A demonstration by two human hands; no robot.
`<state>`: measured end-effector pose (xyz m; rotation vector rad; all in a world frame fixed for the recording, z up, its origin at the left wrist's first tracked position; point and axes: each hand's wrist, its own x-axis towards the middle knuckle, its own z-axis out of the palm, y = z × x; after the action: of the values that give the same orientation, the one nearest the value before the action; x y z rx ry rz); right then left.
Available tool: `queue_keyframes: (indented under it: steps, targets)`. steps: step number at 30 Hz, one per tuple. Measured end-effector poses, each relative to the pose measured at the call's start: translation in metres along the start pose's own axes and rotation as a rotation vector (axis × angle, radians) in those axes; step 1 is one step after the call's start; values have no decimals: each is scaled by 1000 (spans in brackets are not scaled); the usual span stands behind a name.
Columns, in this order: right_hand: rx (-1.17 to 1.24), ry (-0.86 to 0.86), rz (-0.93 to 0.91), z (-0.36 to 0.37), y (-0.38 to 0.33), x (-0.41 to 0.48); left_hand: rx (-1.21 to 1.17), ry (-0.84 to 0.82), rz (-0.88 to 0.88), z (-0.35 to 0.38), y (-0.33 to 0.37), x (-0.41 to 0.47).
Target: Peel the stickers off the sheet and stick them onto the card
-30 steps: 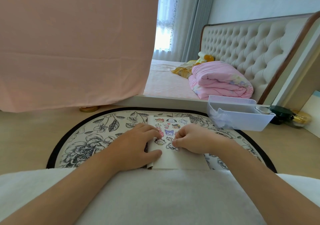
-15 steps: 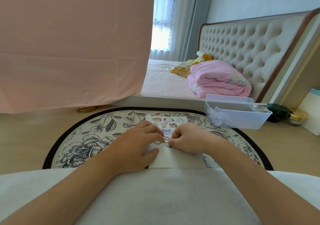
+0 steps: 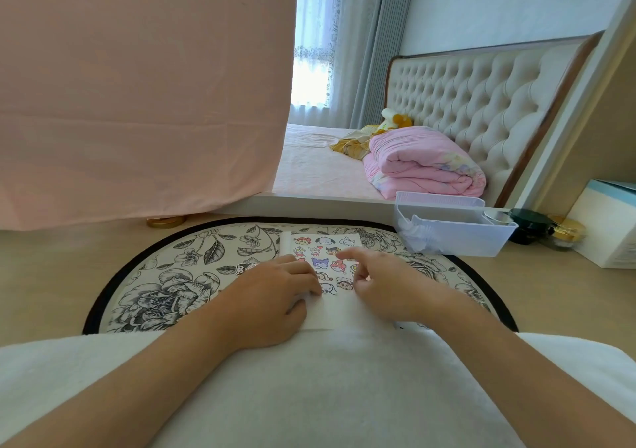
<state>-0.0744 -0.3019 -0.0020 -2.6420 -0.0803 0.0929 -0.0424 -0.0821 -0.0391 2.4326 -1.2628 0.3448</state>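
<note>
Cartoon-printed white sticker sheet [image 3: 327, 251] lying flat mid-way on round black-rimmed floral mat [image 3: 165, 285], between hands. Left hand [image 3: 272, 296] pressing its near-left part, fingers flattish. Right hand [image 3: 389, 285] at right edge, forefinger sticking out, thumb and others curling together; pinching sticker or not, cannot tell. Risk: sticker tearing or folding on itself if yanked; sheet sliding if left hand easing. Clear plastic bin [image 3: 457, 241] crowding right rear; mat's left offering room.

Daylit bedroom, seen from low down.
Tufted headboard [image 3: 481, 103] at 2 o'clock, curtained window [image 3: 309, 69] at 12, hanging pink sheet [image 3: 137, 86] at 10, pale wooden floor [image 3: 51, 275] at 9, floral mat [image 3: 165, 285] at 7.
</note>
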Motion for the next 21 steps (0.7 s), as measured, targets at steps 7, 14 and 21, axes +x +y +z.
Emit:
queue_keyframes:
  steps: [7,14,21]
  targets:
    - [-431,9,-238,19,1,-18,-41,22,-49,3,-1,-1]
    - [-508,34,-250,23,1,-26,-11,11,-84,4,2,-1]
    - [-508,89,-294,20,9,-34,6,-5,-66,5,1,-1]
